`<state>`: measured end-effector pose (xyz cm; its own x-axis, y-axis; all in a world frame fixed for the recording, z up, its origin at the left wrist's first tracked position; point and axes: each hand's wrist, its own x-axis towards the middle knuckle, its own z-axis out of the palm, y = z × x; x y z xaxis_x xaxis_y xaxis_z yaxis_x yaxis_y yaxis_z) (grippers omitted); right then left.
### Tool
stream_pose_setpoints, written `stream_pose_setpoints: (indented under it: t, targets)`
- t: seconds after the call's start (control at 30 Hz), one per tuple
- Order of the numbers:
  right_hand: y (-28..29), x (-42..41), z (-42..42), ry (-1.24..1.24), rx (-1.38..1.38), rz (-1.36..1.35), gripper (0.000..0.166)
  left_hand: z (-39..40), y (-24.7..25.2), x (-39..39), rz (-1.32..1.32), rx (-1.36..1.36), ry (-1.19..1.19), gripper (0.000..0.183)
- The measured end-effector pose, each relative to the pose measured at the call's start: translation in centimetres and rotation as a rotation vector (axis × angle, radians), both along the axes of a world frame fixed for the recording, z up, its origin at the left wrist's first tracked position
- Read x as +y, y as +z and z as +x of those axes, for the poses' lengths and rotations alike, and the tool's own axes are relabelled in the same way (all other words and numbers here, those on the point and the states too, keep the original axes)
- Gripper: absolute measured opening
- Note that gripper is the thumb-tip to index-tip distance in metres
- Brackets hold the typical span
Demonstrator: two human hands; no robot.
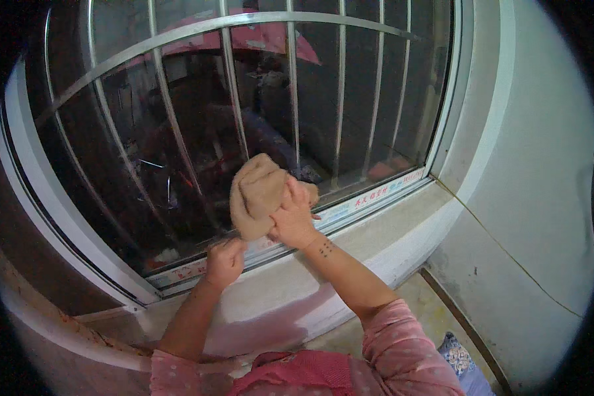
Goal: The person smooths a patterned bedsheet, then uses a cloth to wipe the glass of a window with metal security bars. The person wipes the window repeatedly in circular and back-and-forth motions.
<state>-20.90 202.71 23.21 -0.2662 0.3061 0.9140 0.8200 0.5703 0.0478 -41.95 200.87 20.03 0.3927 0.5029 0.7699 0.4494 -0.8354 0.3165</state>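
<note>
A tan cloth (257,198) is bunched up in front of the lower part of the window pane (321,148). My right hand (293,218) grips its right side, fingers spread over the folds. Lower and to the left, my left hand (225,262) is curled at the bottom rail of the window frame (371,198), close below the cloth's lower corner. Whether the left fingers pinch any of the cloth is hidden.
Metal bars (292,89) with a curved crossbar cross the window. Beneath the frame runs a pale sill (366,247). A thin cord (505,252) stretches from the frame's corner along the right wall (539,173). Patterned fabric (460,354) lies at lower right.
</note>
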Motion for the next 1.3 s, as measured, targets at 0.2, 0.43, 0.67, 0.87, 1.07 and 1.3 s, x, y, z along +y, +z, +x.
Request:
stream_pose_setpoints:
  t: [0.2, 0.43, 0.67, 0.87, 1.07, 1.3]
  targets:
    - [3.6, 0.8, 7.9, -0.007, 0.345, -0.002, 0.060, 3.2, 0.8, 0.5, 0.004, -0.048, 0.036, 0.012]
    - [0.9, 6.1, 22.4, -0.240, 0.787, 0.257, 0.059, 4.4, -1.3, 2.0, 0.220, -0.058, 0.078, 0.011]
    - [3.8, 6.4, 19.3, -0.484, 1.022, 0.143, 0.051, 4.0, -0.8, 1.5, 0.187, -0.045, 0.028, 0.010]
    - [1.7, 1.6, 6.3, -0.064, 0.052, 0.090, 0.041, 3.5, -1.7, 1.6, 0.143, -0.009, 0.095, 0.009]
    - [2.6, 2.2, 7.7, 0.213, -0.306, 0.209, 0.024, 3.4, -1.4, 1.0, 0.163, 0.034, 0.142, 0.010]
    - [4.5, 6.2, 20.5, -0.094, 0.519, 0.304, 0.046, 3.2, -1.6, 1.3, 0.102, -0.008, 0.050, 0.011]
